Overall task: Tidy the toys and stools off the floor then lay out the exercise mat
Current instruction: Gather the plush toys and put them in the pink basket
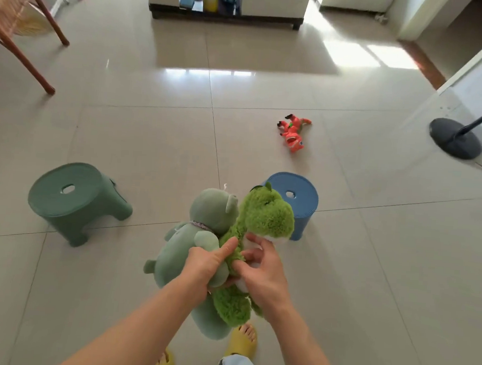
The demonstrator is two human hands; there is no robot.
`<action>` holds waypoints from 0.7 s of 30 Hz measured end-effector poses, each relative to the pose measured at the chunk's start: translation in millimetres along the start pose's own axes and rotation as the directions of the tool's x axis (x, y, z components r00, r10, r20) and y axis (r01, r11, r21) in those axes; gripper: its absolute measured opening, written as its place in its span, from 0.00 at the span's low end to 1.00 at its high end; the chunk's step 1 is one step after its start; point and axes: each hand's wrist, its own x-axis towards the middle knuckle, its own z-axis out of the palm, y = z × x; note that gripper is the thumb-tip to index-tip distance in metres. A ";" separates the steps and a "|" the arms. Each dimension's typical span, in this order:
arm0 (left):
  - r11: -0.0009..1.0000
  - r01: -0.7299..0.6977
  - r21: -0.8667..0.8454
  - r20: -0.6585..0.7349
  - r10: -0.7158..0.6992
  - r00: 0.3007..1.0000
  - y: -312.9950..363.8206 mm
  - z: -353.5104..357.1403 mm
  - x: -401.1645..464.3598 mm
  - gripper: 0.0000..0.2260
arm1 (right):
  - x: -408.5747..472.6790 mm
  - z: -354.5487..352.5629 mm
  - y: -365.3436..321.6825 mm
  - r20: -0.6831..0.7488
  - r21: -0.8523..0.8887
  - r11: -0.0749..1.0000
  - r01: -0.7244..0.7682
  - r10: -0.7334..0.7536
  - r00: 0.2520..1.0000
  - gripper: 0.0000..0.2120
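I hold two plush toys together above the tiled floor. My left hand (204,268) grips the pale green plush bear (209,211) around its middle, thumb pressed onto the neighbouring toy. My right hand (259,272) has its fingers curled into the fuzzy bright green plush dinosaur (266,215). An orange toy dinosaur (293,133) lies on its side on the floor ahead to the right. A green plastic stool (73,199) stands at the left. A blue plastic stool (298,199) stands just behind the plush dinosaur. No exercise mat is visible.
A low cabinet (226,13) with items stands at the far end. Wooden chair legs (26,50) are at the upper left. A dark fan base (454,137) with a cable is at the right. My feet in yellow slippers (241,342) are below the toys.
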 end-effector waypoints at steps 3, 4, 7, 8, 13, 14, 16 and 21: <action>0.998 0.067 -0.008 0.051 -0.066 0.997 1.3 -2.7 -14.3 0.26 | -17.8 -3.2 -7.0 0.039 0.003 1.000 -0.004 0.004 0.999 0.23; 0.997 0.072 -0.012 0.059 -0.071 0.996 1.1 -3.8 -17.6 0.27 | -23.8 -4.5 -10.1 0.052 0.000 1.000 -0.004 0.004 0.999 0.23; 0.997 0.071 -0.026 0.045 -0.070 0.997 2.9 -6.3 -21.3 0.32 | -32.9 -5.9 -18.2 0.064 0.019 1.000 0.007 -0.008 0.998 0.24; 0.997 0.067 -0.023 0.032 -0.066 0.997 4.0 -5.9 -21.1 0.33 | -33.9 -5.0 -20.2 0.052 0.026 1.000 0.014 -0.015 0.999 0.24; 0.998 -0.006 -0.061 -0.120 -0.001 0.993 16.3 -2.8 -15.8 0.24 | -35.9 2.2 -32.7 0.026 0.038 0.997 0.072 -0.073 0.997 0.23; 0.996 -0.025 -0.088 -0.139 0.013 0.990 21.7 -1.4 -14.4 0.23 | -34.9 2.4 -35.0 0.022 0.061 0.995 0.078 -0.079 0.997 0.23; 0.990 -0.056 -0.126 -0.164 0.035 0.986 37.0 4.6 -14.5 0.21 | -30.7 -3.8 -41.9 0.010 0.120 0.990 0.070 -0.072 0.997 0.24; 0.984 -0.107 -0.142 -0.212 0.075 0.974 79.5 26.1 -17.7 0.16 | -9.5 -46.7 -63.0 -0.033 0.166 0.981 0.099 -0.095 0.995 0.24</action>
